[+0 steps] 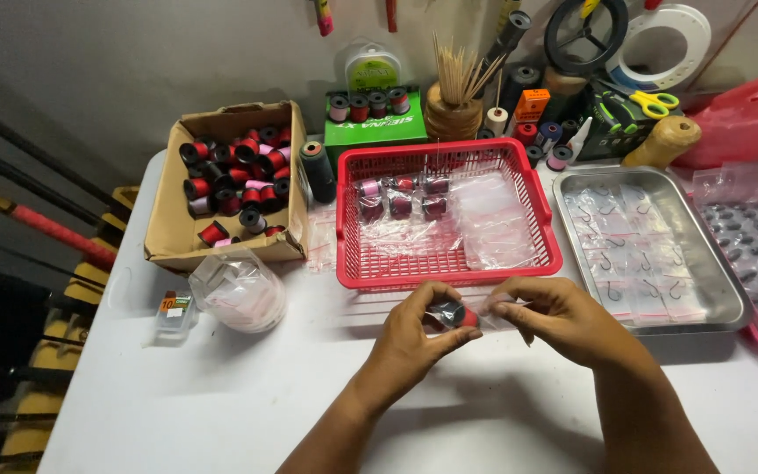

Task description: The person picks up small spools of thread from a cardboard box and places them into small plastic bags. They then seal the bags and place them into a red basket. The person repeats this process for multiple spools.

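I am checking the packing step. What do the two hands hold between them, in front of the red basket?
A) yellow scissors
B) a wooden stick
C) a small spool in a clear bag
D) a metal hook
C: the left hand and right hand pinch a small spool in a clear bag.

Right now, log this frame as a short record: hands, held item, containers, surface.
left hand: pinches small red-and-black spool
right hand: grips clear plastic bag around the spool
red basket: bagged spools and clear bags
cardboard box: loose spools
metal tray: bagged hooks
surface: white table
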